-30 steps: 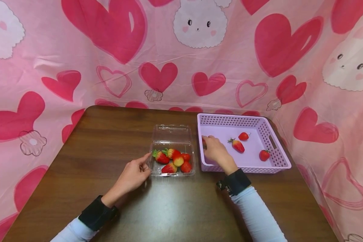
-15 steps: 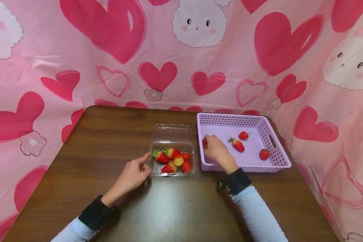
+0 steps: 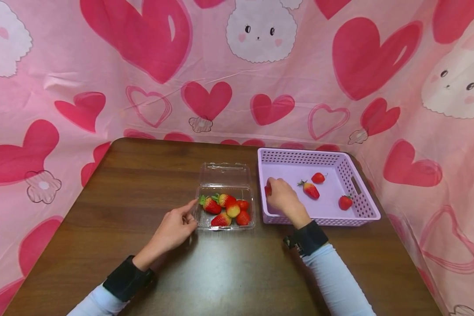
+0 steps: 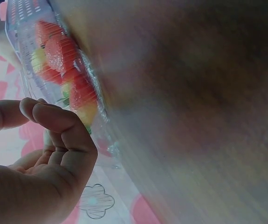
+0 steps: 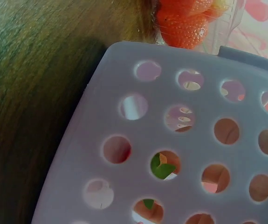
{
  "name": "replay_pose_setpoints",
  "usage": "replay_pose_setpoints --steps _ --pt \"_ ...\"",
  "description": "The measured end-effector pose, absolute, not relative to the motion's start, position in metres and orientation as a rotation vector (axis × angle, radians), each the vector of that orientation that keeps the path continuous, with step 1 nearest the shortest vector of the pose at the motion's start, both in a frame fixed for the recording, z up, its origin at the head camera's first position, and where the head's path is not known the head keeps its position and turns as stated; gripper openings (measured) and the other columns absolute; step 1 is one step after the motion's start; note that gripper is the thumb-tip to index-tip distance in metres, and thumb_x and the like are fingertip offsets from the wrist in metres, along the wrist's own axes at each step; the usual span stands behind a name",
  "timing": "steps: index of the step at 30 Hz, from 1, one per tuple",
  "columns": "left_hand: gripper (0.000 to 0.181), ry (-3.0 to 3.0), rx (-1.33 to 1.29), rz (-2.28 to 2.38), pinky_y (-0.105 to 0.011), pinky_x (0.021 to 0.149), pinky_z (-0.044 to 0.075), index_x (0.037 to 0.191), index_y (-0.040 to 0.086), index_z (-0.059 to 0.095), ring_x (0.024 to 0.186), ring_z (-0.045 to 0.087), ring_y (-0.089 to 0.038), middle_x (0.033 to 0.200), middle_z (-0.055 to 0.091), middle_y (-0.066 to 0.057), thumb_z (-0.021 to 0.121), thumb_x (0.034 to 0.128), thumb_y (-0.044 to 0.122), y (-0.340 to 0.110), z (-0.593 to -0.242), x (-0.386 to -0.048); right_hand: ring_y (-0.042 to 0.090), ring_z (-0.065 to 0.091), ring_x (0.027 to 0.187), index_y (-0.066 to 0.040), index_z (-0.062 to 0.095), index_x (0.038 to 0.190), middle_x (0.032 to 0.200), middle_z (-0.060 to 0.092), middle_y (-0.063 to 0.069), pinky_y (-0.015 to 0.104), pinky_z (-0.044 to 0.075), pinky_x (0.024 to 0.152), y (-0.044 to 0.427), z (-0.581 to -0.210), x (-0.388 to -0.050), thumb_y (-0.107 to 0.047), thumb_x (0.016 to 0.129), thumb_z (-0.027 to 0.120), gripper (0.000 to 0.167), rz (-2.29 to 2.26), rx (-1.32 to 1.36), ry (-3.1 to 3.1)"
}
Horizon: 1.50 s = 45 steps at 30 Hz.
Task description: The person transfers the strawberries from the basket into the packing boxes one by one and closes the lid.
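In the head view a clear plastic container [image 3: 225,228] stands with its lid raised at the back, several strawberries [image 3: 222,219] inside. My left hand [image 3: 174,228] rests at its left side, the index fingertip touching the wall and the thumb lower down. To the right is a lilac basket [image 3: 320,220]. Inside its left end my right hand [image 3: 282,195] pinches a red strawberry [image 3: 268,190], largely hidden by the fingers. The right wrist view shows the perforated basket wall [image 5: 138,126], with parts of the hand and a green leaf [image 5: 162,170] visible through the holes.
Three more strawberries lie on the basket floor: one long with leaves [image 3: 310,190], one near the back [image 3: 318,177], one at the right [image 3: 345,202]. The brown table [image 3: 221,276] meets a pink heart-patterned cloth [image 3: 237,114] behind.
My right hand has shifted very slightly inside the basket, and more of the red strawberry shows at its fingertips. The left hand and container have stayed in place.
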State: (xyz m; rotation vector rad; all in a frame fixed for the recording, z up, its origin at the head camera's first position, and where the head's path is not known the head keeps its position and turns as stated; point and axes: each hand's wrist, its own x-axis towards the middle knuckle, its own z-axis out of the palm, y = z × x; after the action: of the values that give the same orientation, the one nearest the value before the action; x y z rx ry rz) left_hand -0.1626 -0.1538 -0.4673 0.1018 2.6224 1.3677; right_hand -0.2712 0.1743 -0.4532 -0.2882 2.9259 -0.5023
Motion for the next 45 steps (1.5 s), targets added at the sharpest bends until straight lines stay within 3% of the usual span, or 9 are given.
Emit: replay_pose_setpoints --steps 27,36,45 --pt "0.065 2.639 0.106 1.360 -0.032 0.053 0.043 0.157 0.003 0.049 0.056 0.051 -0.019 0.073 0.057 -0.003 0.064 0.0931 0.004 -0.154 -0.470 -0.162 0.037 0.064 0.097 0.005 0.064 0.123 0.108 0.068 0.022 0.053 0.053 0.094 0.176 -0.452 -0.267 -0.010 0.089 0.073 0.038 -0.628 -0.249 2.968" --pt "0.065 2.627 0.104 1.363 -0.032 0.053 0.044 0.157 0.003 0.048 0.056 0.051 -0.020 0.073 0.057 -0.004 0.064 0.0937 0.004 -0.155 -0.471 -0.162 0.037 0.062 0.088 0.006 0.066 0.117 0.097 0.067 0.022 0.053 0.053 0.087 0.179 -0.446 -0.263 -0.012 0.089 0.072 0.034 -0.718 -0.294 3.063" --pt "0.066 2.623 0.120 1.361 -0.032 0.053 0.045 0.157 0.003 0.048 0.055 0.052 -0.021 0.073 0.058 -0.004 0.064 0.0937 0.005 -0.155 -0.471 -0.164 0.036 0.061 0.090 0.008 0.065 0.120 0.100 0.066 0.023 0.052 0.053 0.088 0.178 -0.435 -0.262 -0.012 0.087 0.071 0.039 -0.783 -0.267 3.063"
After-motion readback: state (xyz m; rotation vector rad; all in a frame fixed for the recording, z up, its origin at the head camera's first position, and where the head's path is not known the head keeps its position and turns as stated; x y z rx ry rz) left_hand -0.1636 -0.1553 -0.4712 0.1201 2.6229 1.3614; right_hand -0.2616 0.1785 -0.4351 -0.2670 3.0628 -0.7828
